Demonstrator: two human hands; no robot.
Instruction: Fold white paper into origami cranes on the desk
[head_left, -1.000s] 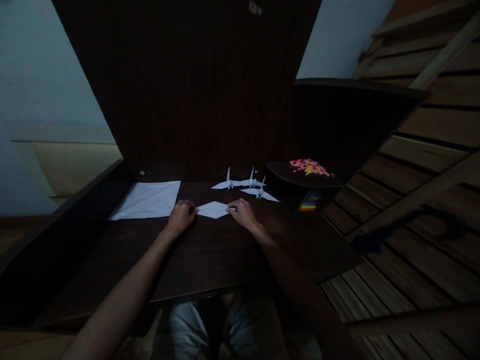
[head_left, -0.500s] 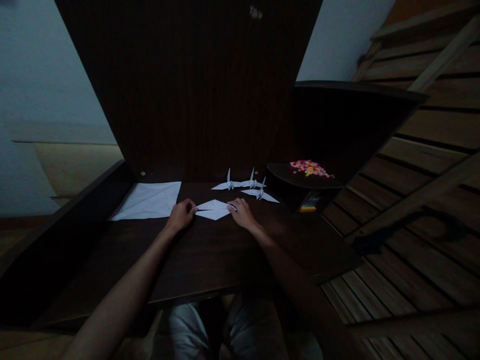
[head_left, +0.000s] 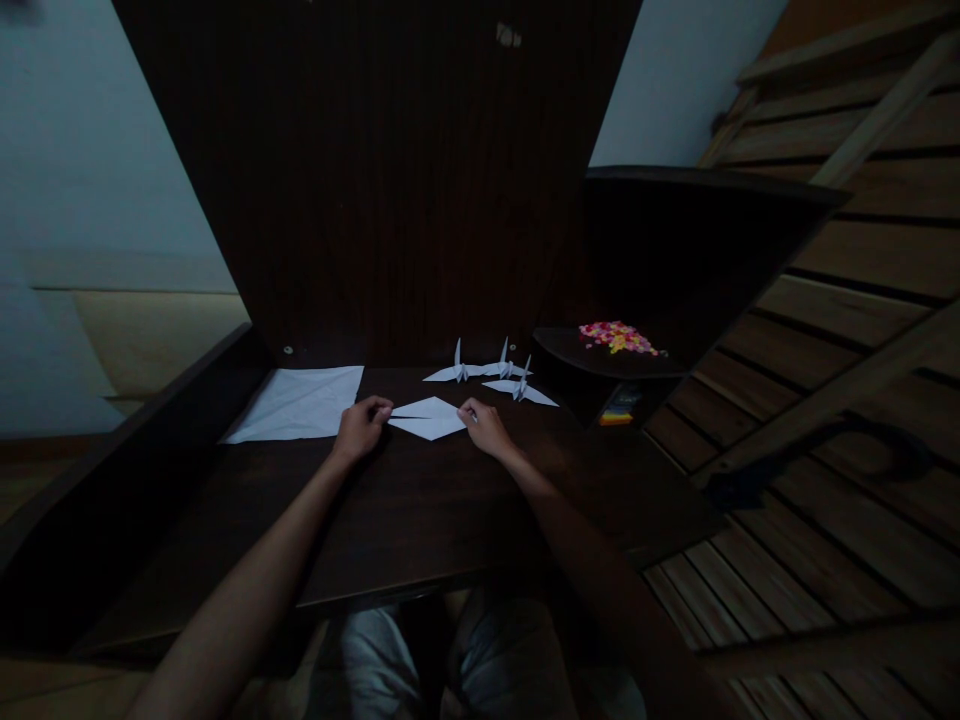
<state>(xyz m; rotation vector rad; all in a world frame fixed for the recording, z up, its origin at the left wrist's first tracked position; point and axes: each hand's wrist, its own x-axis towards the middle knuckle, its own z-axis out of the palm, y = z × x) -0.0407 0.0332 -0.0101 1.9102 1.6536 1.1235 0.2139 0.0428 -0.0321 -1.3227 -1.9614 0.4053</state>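
A white folded paper (head_left: 433, 420), diamond-shaped with a slit running in from its left point, lies between my two hands over the dark desk. My left hand (head_left: 363, 425) pinches its left tip. At the opposite tip my right hand (head_left: 484, 424) grips the paper between thumb and fingers. Just beyond it stand three folded paper cranes: one on the left (head_left: 460, 368), one behind on the right (head_left: 506, 366) and one nearer (head_left: 521, 385), their wings spread. To the left rests a creased white sheet (head_left: 300, 402).
A small curved shelf (head_left: 555, 343) on the right bears a pile of pink and yellow bits (head_left: 619, 337). Under it sits a small item with a yellow-orange edge (head_left: 616, 416). A raised side panel (head_left: 127, 430) bounds the desk (head_left: 420, 530) on the left; wooden slats stand at right.
The folded paper has turned slightly and its upper flap looks smoother. My right hand's fingers have drawn in closer around the right tip.
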